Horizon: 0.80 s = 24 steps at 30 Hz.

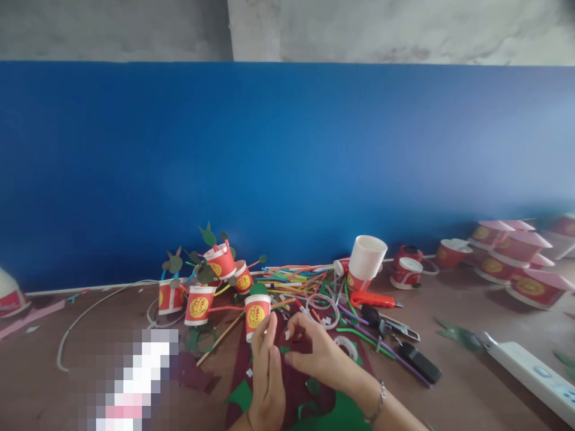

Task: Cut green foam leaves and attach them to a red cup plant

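My left hand (266,374) is upright with its fingers stretched out, thumb towards the right. It partly hides a red-and-white paper cup (256,314) with a gold emblem, a green disc on top and orange straws at its sides. Whether the hand touches that cup I cannot tell. Just to the right, my right hand (317,353) has curled fingers, with a small white piece (287,335) at the fingertips, perhaps tape or paper. A bracelet circles that wrist. Beneath both hands lie dark red paper (294,383) and green paper scraps (242,395).
Similar cup figures (200,305) stand at the left. Behind are many coloured straws (291,275) and a cup stack (366,263). To the right lie an orange cutter (372,299), tape rolls (322,311), black key fob (420,362), scissors (467,338), a power strip (534,371) and pink-topped cups (536,287).
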### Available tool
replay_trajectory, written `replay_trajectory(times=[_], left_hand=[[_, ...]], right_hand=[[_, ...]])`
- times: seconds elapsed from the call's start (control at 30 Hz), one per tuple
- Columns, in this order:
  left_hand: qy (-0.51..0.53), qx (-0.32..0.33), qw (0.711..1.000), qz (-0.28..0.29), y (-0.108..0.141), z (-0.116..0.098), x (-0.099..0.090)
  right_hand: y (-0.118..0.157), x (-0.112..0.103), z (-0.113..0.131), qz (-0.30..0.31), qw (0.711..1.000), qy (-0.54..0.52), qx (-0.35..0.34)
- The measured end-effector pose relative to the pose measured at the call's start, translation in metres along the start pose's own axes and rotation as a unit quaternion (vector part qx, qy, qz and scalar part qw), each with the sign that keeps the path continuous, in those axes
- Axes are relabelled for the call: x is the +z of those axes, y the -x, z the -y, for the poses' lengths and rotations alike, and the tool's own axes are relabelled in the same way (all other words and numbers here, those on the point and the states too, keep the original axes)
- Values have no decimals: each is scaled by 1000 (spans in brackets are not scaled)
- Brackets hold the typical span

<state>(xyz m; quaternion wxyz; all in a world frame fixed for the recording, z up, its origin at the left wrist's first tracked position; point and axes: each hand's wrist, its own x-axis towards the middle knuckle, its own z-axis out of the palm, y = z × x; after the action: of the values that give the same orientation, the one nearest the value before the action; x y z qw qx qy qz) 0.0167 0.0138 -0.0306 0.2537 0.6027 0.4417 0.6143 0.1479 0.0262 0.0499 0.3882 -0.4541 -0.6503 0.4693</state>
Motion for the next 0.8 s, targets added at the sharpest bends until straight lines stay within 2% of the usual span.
replay_trajectory(times=[0.07, 0.27, 0.47, 0.6, 0.8], left_hand=[[6, -7, 1000, 12, 1, 0, 0], [35, -34, 998, 35, 0, -2, 2], [18, -42, 999, 17, -4, -7, 3], [-43, -7, 999, -1, -10, -10, 0], [-132, 60, 989, 27, -15, -10, -5]], right_hand=[[1, 6, 1, -16, 1000, 14, -10], [0, 18, -1, -29, 998, -47, -11], [-2, 12, -7, -23, 995, -92, -22], [-2, 3, -8, -6, 996, -83, -32], [-1, -2, -3, -3, 998, -37, -46]])
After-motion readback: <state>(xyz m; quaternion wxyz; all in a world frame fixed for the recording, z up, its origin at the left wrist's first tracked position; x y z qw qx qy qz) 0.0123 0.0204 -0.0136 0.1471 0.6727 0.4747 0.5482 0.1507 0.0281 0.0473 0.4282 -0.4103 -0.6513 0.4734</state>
